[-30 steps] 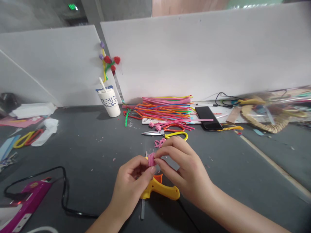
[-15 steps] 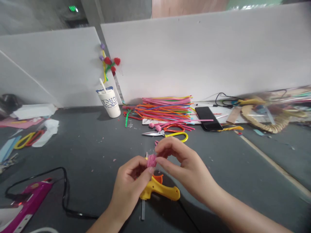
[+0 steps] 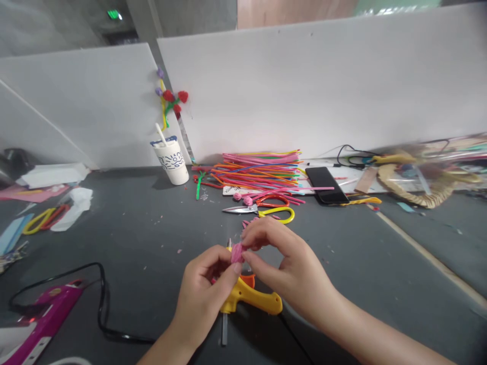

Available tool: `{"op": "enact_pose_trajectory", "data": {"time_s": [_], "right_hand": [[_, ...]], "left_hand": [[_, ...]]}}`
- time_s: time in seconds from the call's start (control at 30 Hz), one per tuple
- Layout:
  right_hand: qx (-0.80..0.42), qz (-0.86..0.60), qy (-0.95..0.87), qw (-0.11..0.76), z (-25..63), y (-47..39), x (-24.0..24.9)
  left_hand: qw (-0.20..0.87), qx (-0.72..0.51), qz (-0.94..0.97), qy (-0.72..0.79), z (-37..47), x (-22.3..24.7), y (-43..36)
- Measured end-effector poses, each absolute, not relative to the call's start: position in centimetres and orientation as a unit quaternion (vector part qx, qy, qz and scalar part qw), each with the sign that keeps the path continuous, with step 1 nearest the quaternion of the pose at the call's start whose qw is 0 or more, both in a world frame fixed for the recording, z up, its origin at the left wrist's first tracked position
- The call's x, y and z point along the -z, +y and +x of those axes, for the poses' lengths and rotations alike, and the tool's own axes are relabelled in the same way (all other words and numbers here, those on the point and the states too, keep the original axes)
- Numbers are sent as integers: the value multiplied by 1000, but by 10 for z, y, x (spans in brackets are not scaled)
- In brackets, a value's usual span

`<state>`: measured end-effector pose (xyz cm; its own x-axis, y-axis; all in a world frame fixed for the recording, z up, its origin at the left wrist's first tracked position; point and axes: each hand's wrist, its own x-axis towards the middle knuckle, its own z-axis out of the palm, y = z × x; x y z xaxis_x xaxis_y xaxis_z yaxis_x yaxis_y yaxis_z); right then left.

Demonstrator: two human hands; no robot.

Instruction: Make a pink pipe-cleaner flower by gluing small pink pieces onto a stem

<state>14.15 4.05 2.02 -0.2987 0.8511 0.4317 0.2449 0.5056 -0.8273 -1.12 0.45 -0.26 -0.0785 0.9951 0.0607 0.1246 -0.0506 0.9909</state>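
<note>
Between my hands is a small pink bud of coiled pipe cleaner (image 3: pixel 237 253). My left hand (image 3: pixel 207 286) pinches it from the left with thumb and fingertips. From the right, the thumb and index finger of my right hand (image 3: pixel 281 256) close on the bud's edge. Beneath my hands lies a yellow glue gun (image 3: pixel 258 300) with an orange trigger (image 3: pixel 248 280), its nozzle pointing away and a grey glue stick (image 3: pixel 224 329) sticking out behind. Just beyond my right hand are yellow-and-red-handled scissors (image 3: pixel 279 214) and some short pink pieces, partly hidden by the fingers.
Colourful pipe cleaners (image 3: pixel 258 170) lie piled against the white partition (image 3: pixel 304 91). A phone (image 3: pixel 326 185) rests to their right, a cup with straw (image 3: pixel 173 162) to their left. A magenta power strip (image 3: pixel 53 314) and black cable (image 3: pixel 102 294) occupy the near left.
My right hand has shifted slightly left, its fingertips now pressed against the pink bud. More of the short pink pieces show behind it. My left hand stays nearly still.
</note>
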Motion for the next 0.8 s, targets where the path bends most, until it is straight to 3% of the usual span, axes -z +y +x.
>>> {"op": "enact_pose_trajectory", "data": {"time_s": [0.2, 0.8], "right_hand": [[-497, -392, -657, 409, 141, 40, -23], [-547, -405, -611, 404, 140, 40, -26]], "left_hand": [[428, -489, 541, 534, -13, 5, 5], [402, -495, 562, 527, -13, 10, 4]]}}
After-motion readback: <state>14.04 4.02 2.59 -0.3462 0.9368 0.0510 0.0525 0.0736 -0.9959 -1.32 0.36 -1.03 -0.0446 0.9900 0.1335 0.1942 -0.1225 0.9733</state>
